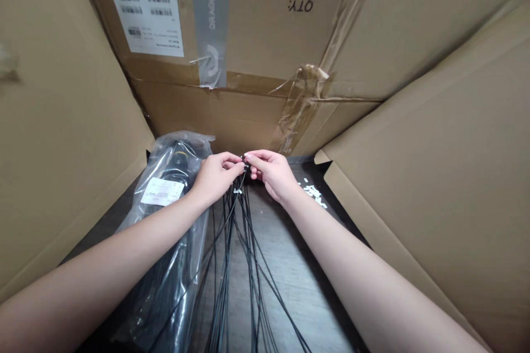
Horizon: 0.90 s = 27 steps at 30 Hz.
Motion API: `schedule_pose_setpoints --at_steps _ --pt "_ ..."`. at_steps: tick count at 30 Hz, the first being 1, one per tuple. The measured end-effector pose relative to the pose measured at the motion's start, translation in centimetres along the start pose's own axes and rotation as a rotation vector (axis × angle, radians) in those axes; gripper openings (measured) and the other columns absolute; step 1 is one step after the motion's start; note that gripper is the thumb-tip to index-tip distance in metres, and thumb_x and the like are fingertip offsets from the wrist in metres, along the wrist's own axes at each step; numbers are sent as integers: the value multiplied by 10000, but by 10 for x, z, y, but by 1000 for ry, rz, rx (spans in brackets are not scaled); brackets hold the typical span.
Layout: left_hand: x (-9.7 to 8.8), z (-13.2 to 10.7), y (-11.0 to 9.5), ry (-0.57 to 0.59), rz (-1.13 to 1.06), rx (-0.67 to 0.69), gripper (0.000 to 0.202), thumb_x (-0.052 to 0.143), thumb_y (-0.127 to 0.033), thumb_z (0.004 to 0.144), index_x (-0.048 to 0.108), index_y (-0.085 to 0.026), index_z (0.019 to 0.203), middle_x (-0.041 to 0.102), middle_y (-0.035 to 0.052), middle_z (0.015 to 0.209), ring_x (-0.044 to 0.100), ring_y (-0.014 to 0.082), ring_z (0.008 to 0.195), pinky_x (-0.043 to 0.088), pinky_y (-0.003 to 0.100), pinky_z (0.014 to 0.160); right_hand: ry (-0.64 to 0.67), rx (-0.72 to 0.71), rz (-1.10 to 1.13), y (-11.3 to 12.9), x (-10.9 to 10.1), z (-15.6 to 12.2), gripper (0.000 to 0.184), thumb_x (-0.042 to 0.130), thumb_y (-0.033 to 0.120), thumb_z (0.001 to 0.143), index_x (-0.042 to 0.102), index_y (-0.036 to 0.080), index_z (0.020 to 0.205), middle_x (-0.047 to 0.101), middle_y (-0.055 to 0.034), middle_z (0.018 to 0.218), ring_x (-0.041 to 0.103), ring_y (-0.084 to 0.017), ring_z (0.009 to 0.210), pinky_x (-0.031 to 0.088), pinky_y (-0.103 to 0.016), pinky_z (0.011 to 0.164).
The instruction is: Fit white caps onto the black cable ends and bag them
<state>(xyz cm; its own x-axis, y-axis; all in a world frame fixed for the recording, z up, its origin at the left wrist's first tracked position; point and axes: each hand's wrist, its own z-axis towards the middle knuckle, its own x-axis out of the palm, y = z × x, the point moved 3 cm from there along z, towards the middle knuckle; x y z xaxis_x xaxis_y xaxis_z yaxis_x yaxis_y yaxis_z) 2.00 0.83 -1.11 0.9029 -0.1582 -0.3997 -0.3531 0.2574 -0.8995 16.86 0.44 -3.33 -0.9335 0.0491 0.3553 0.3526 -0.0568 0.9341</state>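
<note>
Head view of two bare hands at work on a dark counter (281, 248) bounded by cardboard. A clear plastic bag (159, 157) lies on the left side, partly beneath the left forearm; through its wrinkled film are seen dark contents (180, 168), long and cable-like, with a yellow band near the upper end. A white printed label (163, 192) lies on the bag. At the back stands a large carton (256, 16), with inverted lettering, a sheet of barcodes (147, 17) and a strip of grey tape (210, 22); its interior is hidden. Cardboard panels slope along the left (62, 110) and right (451, 176).

Loose black cables (223, 292) extend from the hands toward the viewer, fanning out between the forearms, just beside the bag. Their far ends converge at the grip. The left hand (215, 176) has thumb and forefinger pinching the cables near these ends; a small white piece (237, 191) shows among the strands just below. The right hand (275, 174) is close beside it, thumb and forefinger brought near one another; whether they pinch anything cannot be told. Small white pieces (314, 194) lie scattered on the counter near the right wrist.
</note>
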Motion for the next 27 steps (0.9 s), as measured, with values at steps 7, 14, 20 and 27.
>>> schedule_pose_setpoints --at_steps 7,14,20,27 --pt "-4 -1 -2 -38 -1 16 295 660 -340 789 713 -158 1016 725 39 827 591 105 525 456 222 510 66 -14 -113 0 4 -2 379 864 442 573 727 141 757 560 31 533 450 -75 479 420 -218 437" --pt "-6 -2 -7 -46 -66 -1 217 671 -325 782 729 -151 897 719 38 818 551 91 513 434 208 465 123 -18 -193 0 6 -3 377 816 485 636 712 143 757 533 44 514 439 -71 459 405 -210 424" --pt "-9 -1 -3 -86 -64 -13 219 678 -331 783 736 -161 910 730 35 828 567 95 524 405 199 434 148 -12 -289 3 9 -5 329 815 424 631 695 148 763 593 27 606 469 -68 478 425 -205 430" --pt "-3 0 -7 -8 -126 16 268 639 -289 807 734 -156 1020 742 53 869 605 112 602 473 208 501 176 26 -258 3 11 -5 296 762 422 664 616 167 698 644 1 664 509 -67 442 420 -194 398"
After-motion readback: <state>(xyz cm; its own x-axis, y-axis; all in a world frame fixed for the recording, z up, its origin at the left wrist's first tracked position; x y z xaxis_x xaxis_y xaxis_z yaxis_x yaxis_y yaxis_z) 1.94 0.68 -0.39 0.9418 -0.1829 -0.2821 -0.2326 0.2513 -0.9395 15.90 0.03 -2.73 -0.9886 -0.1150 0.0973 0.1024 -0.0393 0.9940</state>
